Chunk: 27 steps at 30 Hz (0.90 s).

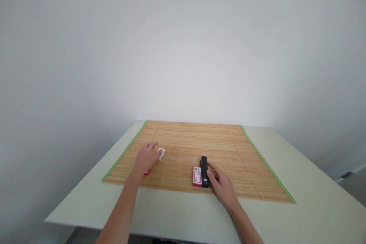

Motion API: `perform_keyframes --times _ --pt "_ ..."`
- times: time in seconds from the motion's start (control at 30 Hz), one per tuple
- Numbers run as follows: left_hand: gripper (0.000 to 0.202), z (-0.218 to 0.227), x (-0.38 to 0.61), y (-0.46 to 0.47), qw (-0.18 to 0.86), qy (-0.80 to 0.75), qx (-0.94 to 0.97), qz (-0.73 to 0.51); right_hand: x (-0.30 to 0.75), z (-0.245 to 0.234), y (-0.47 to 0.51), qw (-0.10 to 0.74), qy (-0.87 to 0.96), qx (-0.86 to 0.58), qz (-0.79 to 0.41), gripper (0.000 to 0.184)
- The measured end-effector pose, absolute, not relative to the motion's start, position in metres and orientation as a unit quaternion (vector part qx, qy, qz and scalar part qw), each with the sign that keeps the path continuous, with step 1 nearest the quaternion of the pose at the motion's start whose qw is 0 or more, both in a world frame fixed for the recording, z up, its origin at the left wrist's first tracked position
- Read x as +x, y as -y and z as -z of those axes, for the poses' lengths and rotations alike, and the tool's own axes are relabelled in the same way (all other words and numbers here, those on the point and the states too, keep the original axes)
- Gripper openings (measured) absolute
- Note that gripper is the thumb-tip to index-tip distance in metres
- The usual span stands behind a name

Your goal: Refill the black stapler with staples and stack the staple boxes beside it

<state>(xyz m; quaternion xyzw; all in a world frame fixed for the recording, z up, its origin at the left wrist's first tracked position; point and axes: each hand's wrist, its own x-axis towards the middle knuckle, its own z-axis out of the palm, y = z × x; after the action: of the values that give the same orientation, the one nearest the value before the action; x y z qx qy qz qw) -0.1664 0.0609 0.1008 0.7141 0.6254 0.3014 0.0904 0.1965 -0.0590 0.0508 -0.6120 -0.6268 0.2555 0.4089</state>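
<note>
A bamboo mat (228,148) with green side edges lies on a pale table (309,183). My left hand (145,159) rests on the mat's left part, its fingers curled on a small white and red box (161,153); a red bit (146,172) shows under the wrist. My right hand (220,183) lies near the mat's front edge, thumb and fingers touching the side of a black stapler (204,171). A red and white staple box (197,176) lies flat against the stapler's left side.
A plain white wall stands behind the table. The table's front edge runs just below my forearms. A strip of floor and a dark object (346,175) show at the far right.
</note>
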Motion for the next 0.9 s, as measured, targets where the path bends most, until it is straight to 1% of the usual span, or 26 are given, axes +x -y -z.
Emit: perform_keyframes --times 0.13,0.3,0.37,0.5,0.57,0.63,0.67,0.77,0.9 --pt "0.049 -0.100 -0.187 -0.062 0.113 -0.614 0.742 -0.243 0.197 -0.051 0.058 0.411 0.629 -0.608 -0.256 0.059" --pt "0.078 -0.088 -0.221 -0.042 0.174 -0.660 0.717 -0.139 0.196 -0.052 0.058 0.412 0.626 -0.608 -0.262 0.061" --pt "0.074 -0.086 -0.234 -0.033 0.195 -0.653 0.724 -0.109 0.196 -0.053 0.059 0.411 0.625 -0.610 -0.262 0.061" --pt "0.050 -0.103 -0.225 -0.018 0.170 -0.646 0.734 -0.120 0.196 -0.054 0.059 0.408 0.624 -0.616 -0.255 0.062" --pt "0.048 -0.117 -0.196 -0.008 0.168 -0.617 0.752 -0.161 0.195 -0.054 0.058 0.406 0.627 -0.616 -0.249 0.062" --pt "0.050 -0.130 -0.154 0.004 0.184 -0.557 0.780 -0.220 0.195 -0.054 0.058 0.405 0.633 -0.613 -0.244 0.059" --pt "0.048 -0.134 -0.131 0.011 0.197 -0.522 0.796 -0.237 0.194 -0.054 0.058 0.405 0.636 -0.611 -0.242 0.058" --pt "0.053 -0.137 -0.070 0.028 0.264 -0.443 0.823 -0.236 0.194 -0.055 0.058 0.408 0.638 -0.608 -0.239 0.055" --pt "0.050 -0.123 -0.029 0.031 0.279 -0.433 0.829 -0.220 0.194 -0.057 0.059 0.408 0.640 -0.605 -0.241 0.053"
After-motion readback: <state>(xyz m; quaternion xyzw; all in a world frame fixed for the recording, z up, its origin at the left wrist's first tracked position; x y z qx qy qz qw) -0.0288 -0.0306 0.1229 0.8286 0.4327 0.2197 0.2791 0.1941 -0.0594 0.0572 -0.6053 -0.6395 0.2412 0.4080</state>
